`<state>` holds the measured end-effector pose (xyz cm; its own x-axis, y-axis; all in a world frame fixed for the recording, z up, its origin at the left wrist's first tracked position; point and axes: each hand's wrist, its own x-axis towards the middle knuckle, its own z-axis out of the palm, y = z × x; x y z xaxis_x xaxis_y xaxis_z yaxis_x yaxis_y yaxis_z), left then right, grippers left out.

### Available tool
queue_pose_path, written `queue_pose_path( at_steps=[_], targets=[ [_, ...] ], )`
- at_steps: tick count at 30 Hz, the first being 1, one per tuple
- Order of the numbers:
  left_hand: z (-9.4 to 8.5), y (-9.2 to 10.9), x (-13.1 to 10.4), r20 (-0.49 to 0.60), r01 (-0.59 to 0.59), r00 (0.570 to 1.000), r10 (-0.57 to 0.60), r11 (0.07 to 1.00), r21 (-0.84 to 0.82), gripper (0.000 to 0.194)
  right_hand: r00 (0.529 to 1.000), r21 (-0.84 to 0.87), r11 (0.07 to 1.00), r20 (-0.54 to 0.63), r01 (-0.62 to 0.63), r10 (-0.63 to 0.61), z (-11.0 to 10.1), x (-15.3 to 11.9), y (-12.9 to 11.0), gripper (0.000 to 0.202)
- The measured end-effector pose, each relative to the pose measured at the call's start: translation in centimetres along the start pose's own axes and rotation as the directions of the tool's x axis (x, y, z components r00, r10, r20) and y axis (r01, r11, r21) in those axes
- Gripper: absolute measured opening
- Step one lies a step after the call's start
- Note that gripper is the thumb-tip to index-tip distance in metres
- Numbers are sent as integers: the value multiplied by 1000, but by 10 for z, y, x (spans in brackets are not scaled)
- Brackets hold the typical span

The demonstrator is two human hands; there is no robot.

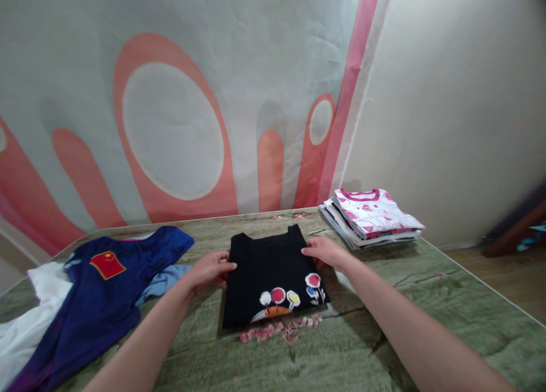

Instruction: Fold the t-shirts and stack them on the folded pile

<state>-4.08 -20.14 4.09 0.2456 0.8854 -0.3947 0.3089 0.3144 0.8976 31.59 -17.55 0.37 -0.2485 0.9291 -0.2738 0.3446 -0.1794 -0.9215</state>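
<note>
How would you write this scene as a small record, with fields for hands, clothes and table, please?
Left hand: at the left edge of the black shirt, thumb on top
Right hand: at its upper right edge, thumb on top
Black shirt: folded, neckline at the far side
Left side: unfolded dark blue shirt, white cloth, light blue cloth
Right side: stack of folded clothes, pink-and-white shirt uppermost
Table: wood-look, pink flower print

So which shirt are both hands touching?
The folded black shirt, with the left hand and right hand at its sides. The blue shirt lies apart, and the pink-patterned shirt tops the stack.
</note>
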Motion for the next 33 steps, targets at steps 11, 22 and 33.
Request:
queue_pose_path(
  at_steps=[11, 22, 33],
  targets=[
    [21, -5, 29, -327, -55, 942, 81, 995, 88, 35, 929, -98, 988, -341, 115, -142, 17, 21, 11, 27],
    [30, -9, 27, -289, -92, 954, 77, 995, -41, 30, 916, -211, 968, -347, 135, -203, 11, 21, 17, 29],
    [29, -14, 31, -318, -137, 941, 112, 989, -58, 35, 829, -434, 890, -441, 139, -344, 28, 23, 7, 32]
  ],
)
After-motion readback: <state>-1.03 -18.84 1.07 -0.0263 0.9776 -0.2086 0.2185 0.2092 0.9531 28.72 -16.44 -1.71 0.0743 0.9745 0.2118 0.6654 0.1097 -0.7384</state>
